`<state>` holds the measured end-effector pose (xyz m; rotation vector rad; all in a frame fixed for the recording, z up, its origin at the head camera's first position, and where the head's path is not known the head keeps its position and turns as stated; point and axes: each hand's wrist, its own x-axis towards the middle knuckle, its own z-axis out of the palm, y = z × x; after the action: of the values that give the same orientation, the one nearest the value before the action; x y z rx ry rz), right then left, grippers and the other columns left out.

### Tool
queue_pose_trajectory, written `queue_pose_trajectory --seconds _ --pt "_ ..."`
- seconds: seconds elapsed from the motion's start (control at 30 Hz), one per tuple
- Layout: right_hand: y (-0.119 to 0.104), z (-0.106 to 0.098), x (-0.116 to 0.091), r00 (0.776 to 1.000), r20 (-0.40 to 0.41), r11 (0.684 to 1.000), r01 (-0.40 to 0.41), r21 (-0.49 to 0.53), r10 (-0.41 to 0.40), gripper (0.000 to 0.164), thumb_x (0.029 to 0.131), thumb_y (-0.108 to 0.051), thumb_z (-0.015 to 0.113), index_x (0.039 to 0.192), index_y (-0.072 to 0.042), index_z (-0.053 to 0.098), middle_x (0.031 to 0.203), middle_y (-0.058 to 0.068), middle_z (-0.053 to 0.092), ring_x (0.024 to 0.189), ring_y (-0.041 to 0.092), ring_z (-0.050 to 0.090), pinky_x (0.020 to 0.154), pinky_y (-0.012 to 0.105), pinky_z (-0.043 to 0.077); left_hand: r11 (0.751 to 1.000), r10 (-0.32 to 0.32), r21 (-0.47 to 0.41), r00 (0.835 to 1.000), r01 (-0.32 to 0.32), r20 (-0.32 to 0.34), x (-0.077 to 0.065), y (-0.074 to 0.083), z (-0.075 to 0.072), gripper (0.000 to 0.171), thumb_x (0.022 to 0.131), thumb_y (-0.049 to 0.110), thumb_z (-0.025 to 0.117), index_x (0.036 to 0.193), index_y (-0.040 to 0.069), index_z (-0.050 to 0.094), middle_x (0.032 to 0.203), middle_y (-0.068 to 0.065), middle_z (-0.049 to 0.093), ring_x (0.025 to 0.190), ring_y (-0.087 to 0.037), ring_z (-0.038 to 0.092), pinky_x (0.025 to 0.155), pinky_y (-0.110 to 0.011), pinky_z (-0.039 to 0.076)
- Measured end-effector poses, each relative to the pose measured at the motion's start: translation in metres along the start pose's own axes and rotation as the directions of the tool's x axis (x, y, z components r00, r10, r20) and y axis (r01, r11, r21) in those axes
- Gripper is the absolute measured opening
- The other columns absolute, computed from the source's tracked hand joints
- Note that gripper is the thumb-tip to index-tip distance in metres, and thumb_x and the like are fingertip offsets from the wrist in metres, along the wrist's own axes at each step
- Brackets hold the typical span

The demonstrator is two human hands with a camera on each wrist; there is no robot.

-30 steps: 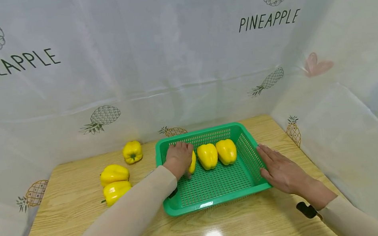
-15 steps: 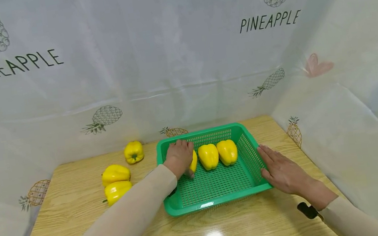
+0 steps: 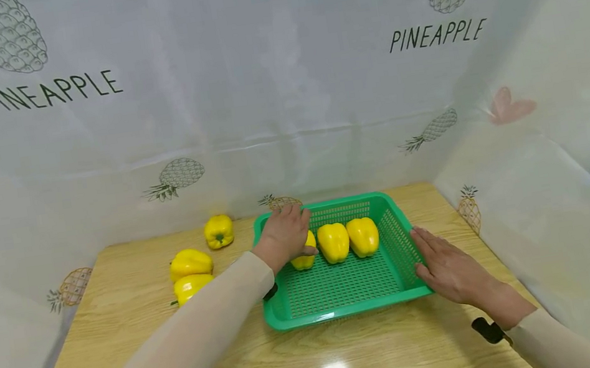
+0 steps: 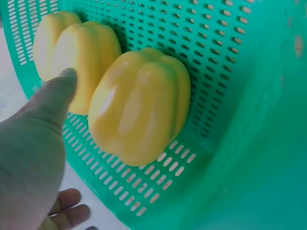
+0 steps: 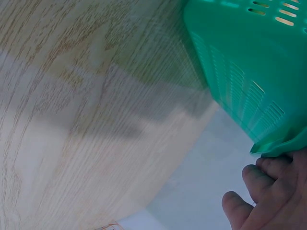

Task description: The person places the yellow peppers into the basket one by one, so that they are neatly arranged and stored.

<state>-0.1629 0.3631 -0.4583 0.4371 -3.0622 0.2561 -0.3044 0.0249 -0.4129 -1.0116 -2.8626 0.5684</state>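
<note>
A green plastic basket (image 3: 349, 311) sits on the wooden table with three yellow bell peppers in a row along its back. My left hand (image 3: 282, 236) hovers over the leftmost pepper (image 3: 304, 262), partly covering it. In the left wrist view, the thumb (image 4: 50, 98) and fingers stand apart from the nearest pepper (image 4: 139, 108), gripping nothing. The middle pepper (image 3: 334, 243) and the right pepper (image 3: 363, 237) stand side by side. My right hand (image 3: 450, 266) rests against the basket's right rim, fingers extended; the right wrist view shows its fingertips (image 5: 256, 179) by the rim.
Left of the basket, three more yellow peppers lie on the table: one at the back (image 3: 219, 231), and two close together, a farther one (image 3: 191, 264) and a nearer one (image 3: 192, 286) partly behind the left sleeve. Pineapple-print sheeting (image 3: 259, 88) encloses the table's back and sides.
My left hand has let go of the leftmost pepper and lifted slightly, so more of that pepper shows. The right hand stays at the rim. The head view has shifted a little.
</note>
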Motion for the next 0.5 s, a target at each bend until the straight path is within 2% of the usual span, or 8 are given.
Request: queue_pose_trajectory --seconds 0.2,0.37,0.5 --pt "0.0 0.0 0.0 1.0 0.003 1.0 -0.003 -0.003 0.003 0.066 0.111 -0.026 0.048 0.163 0.008 0.025 0.169 0.03 0.025 0.152 0.052 0.032 0.122 0.067 0.03 1.0 -0.006 -0.002 0.997 0.006 -0.075 -0.005 -0.003 0.002 0.091 0.092 0.082 0.053 0.147 0.01 0.045 0.151 -0.015 0.048 0.138 -0.031 0.049 0.118 -0.049 0.044" --pt "-0.001 0.0 -0.001 1.0 0.004 1.0 -0.006 -0.002 0.006 0.065 0.111 -0.025 0.048 0.162 0.008 0.026 0.169 0.03 0.025 0.152 0.053 0.033 0.122 0.067 0.03 0.992 -0.021 -0.124 0.992 0.005 -0.124 -0.014 -0.012 0.003 0.093 0.095 0.077 0.055 0.157 0.008 0.041 0.157 -0.018 0.044 0.146 -0.035 0.043 0.122 -0.053 0.039" --pt "-0.002 -0.001 -0.002 1.0 0.001 1.0 -0.003 -0.001 0.003 0.066 0.111 -0.026 0.048 0.162 0.008 0.026 0.169 0.03 0.026 0.152 0.053 0.033 0.121 0.067 0.031 0.973 -0.025 -0.23 0.973 -0.029 -0.229 -0.028 -0.024 0.003 0.082 0.1 0.064 0.06 0.158 0.008 0.043 0.157 -0.016 0.046 0.146 -0.036 0.043 0.124 -0.054 0.035"
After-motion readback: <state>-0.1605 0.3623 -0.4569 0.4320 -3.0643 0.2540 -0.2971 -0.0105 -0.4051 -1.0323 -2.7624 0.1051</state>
